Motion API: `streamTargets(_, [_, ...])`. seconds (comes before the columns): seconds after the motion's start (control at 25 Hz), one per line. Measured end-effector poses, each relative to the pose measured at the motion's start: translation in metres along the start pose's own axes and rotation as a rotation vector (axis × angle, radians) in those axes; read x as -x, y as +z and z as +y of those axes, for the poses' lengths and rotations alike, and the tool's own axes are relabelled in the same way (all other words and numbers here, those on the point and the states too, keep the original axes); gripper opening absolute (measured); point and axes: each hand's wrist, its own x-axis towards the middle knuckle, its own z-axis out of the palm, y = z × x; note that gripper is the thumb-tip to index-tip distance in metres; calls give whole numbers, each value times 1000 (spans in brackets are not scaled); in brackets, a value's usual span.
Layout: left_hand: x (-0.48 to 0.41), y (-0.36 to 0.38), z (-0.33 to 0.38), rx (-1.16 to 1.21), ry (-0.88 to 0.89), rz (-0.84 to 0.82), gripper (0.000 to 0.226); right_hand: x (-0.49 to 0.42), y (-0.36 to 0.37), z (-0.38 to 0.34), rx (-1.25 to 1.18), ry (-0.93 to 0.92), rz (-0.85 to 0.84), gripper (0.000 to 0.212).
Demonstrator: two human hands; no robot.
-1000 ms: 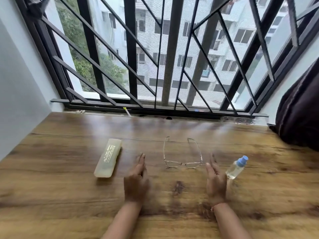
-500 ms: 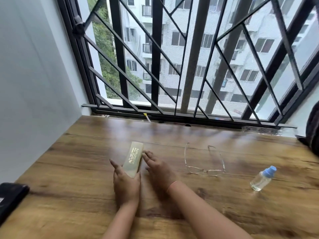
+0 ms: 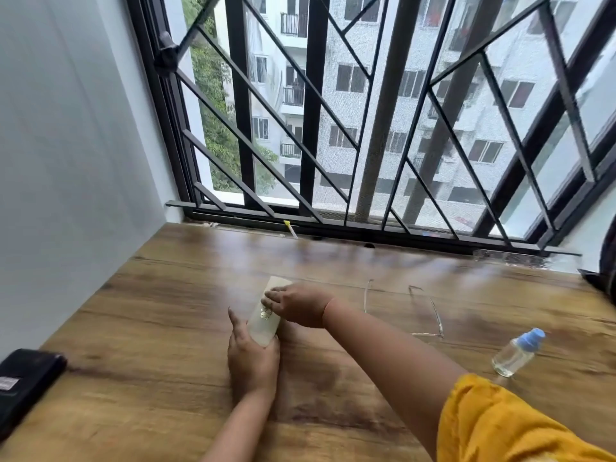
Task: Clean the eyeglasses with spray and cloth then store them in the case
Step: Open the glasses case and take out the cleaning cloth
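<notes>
The eyeglass case (image 3: 264,328), pale and cloudy, sits low on the wood-grain surface (image 3: 160,331) with its long side running away from the person, and both hands are on it. The left hand (image 3: 253,360) grips the near end, thumb along one long side and fingers curled round the other. The right hand (image 3: 298,304) covers the far half, its fingers bent over the top and their tips at the case's left edge. Whether the lid has parted cannot be told. Right of the case, beyond the right forearm, the thin-rimmed eyeglasses (image 3: 428,335) lie on the surface with temples unfolded and pointing toward the window. Further right of the case lies the clear spray bottle (image 3: 515,355), blue cap pointing away. A yellow sleeve (image 3: 500,428) covers the right upper arm. Well left of the case, a black object (image 3: 23,381) rests at the surface's edge. Beyond the case stands a window with a black grille (image 3: 313,128), and left of it a plain pale wall (image 3: 66,161).
</notes>
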Motion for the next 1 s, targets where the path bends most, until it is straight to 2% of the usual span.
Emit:
streamTargets(0.16, [0, -1, 1, -4, -3, -4, 88, 1, 10, -2, 104, -54, -137, 50])
streamTargets(0.32, [0, -1, 1, -9, 9, -3, 87, -5, 14, -9, 147, -22, -22, 56])
streamTargets(0.44, [1, -1, 2, 0, 21, 7, 85, -6, 11, -12, 91, 23, -51, 47])
streamTargets(0.68, [-1, -1, -4, -28, 42, -11, 83, -8, -3, -8, 7, 55, -81, 49])
streamTargets(0.8, [0, 0, -3, -14, 4, -18, 90, -14, -12, -3, 7, 57, -108, 45])
streamTargets(0.92, [2, -2, 1, 25, -33, -23, 107, -25, -33, 6, -6, 79, -191, 37])
streamTargets(1.0, [5, -4, 5, 64, -52, -15, 115, -30, -48, 10, -110, 155, -214, 44])
